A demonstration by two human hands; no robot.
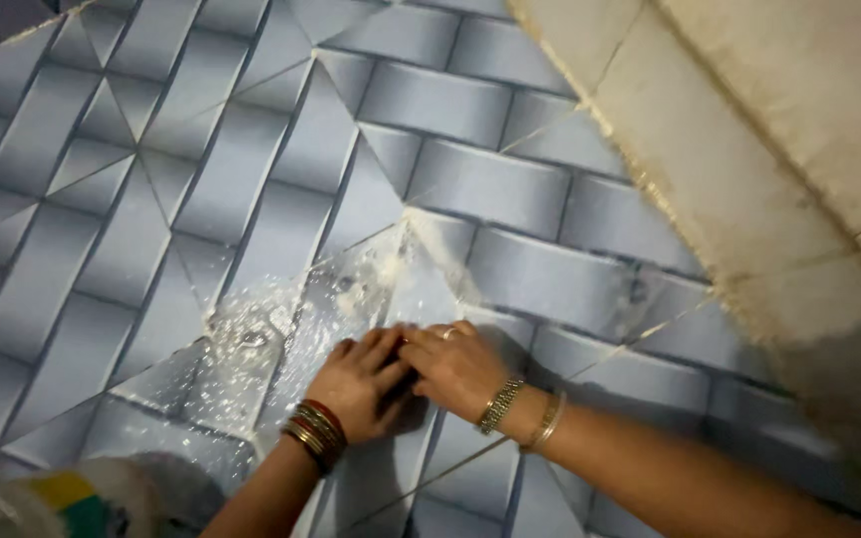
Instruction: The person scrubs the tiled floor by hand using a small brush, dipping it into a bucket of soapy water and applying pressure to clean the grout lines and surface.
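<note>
My left hand (356,384), with red and gold bangles at the wrist, lies palm down on the grey patterned floor tiles (151,199). My right hand (455,364), wearing a ring and gold bracelets, presses against it from the right, fingers overlapping the left fingertips. A small dark spot shows between the two hands; I cannot tell what it is or whether either hand grips it. Both hands rest at the lower edge of a wet, foamy patch (281,334) with whitish residue spreading up to a tile corner.
A cream tiled surface (749,130) with grimy yellowish edges runs diagonally along the upper right. At the bottom left corner sits a blurred pale object with yellow and green bands (62,498).
</note>
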